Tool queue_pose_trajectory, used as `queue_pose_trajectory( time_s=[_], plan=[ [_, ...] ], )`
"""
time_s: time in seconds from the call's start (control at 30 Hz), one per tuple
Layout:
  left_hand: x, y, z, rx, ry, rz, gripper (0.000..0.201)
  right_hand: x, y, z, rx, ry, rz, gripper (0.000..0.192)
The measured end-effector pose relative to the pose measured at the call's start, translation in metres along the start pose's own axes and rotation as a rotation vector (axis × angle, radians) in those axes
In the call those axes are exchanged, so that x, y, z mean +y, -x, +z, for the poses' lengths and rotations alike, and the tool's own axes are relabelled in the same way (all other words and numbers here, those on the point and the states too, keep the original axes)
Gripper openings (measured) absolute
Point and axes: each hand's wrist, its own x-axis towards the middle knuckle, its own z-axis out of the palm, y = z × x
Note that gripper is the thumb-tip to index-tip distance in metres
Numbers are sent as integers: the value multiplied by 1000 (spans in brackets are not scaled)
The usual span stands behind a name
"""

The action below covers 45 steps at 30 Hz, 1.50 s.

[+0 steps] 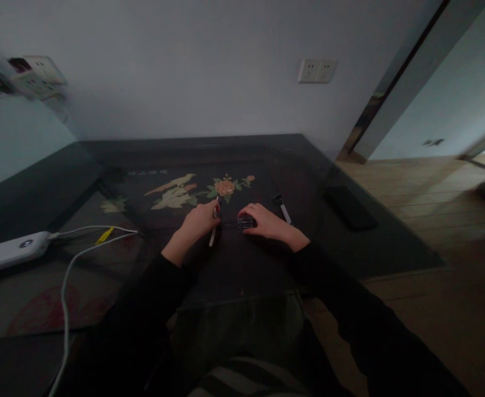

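My left hand (pixel 199 220) is closed around a thin white stick-like tool (pixel 213 237) that points down toward me on the dark glass table (pixel 234 270). My right hand (pixel 267 222) rests on the table and grips a small dark blocky object (pixel 244 223) between thumb and fingers. The two hands are close together, a short gap apart, over a painted panel with a bird and a flower (pixel 197 190) under the glass. What the small object is cannot be made out in the dim light.
A small tool with a light handle (pixel 283 208) lies just right of my right hand. A dark phone (pixel 350 207) lies near the table's right edge. At left sits a white power bank (pixel 11 252) with white cables (pixel 66 275). A wall socket (pixel 317 70) is behind.
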Motion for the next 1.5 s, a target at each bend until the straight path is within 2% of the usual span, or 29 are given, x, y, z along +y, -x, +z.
queue_pose_trajectory(
  time_s=[0.2, 0.37, 0.43, 0.63, 0.7, 0.77, 1.0, 1.1, 1.17, 1.2, 1.33, 1.4, 1.5],
  plan=[
    [13, -3, 2, 43, 101, 24, 18, -2, 1, -3, 24, 0, 25, 27],
    [29, -1, 13, 22, 189, 56, 17, 4, 15, -28, 81, -32, 79, 30],
    [41, -1, 20, -2, 209, 75, 16, 18, 30, -44, 132, -92, 150, 32],
    [82, -17, 43, -35, 232, 91, 16, 84, 85, -83, 246, -45, 386, 27],
    [91, -24, 49, -28, 231, 89, 16, 97, 95, -87, 242, -25, 410, 27],
    [98, -30, 53, -18, 221, 77, 16, 105, 97, -85, 183, -20, 394, 30],
    [104, -33, 57, -5, 161, 55, 15, 113, 89, -76, 121, -42, 301, 39],
    [104, -31, 57, 2, 145, 76, 16, 102, 86, -78, 200, -15, 315, 40],
    [104, -29, 57, 15, 140, 87, 16, 84, 79, -77, 299, 73, 366, 28],
    [104, -28, 57, 22, 138, 93, 17, 71, 75, -75, 305, 136, 407, 21],
    [104, -25, 60, 51, 128, 114, 18, 19, 55, -54, 81, 482, 626, 22],
    [104, -24, 62, 60, 121, 125, 18, 2, 48, -41, 43, 533, 674, 25],
    [103, -24, 64, 65, 115, 135, 17, -6, 44, -30, 23, 561, 710, 30]
  ],
)
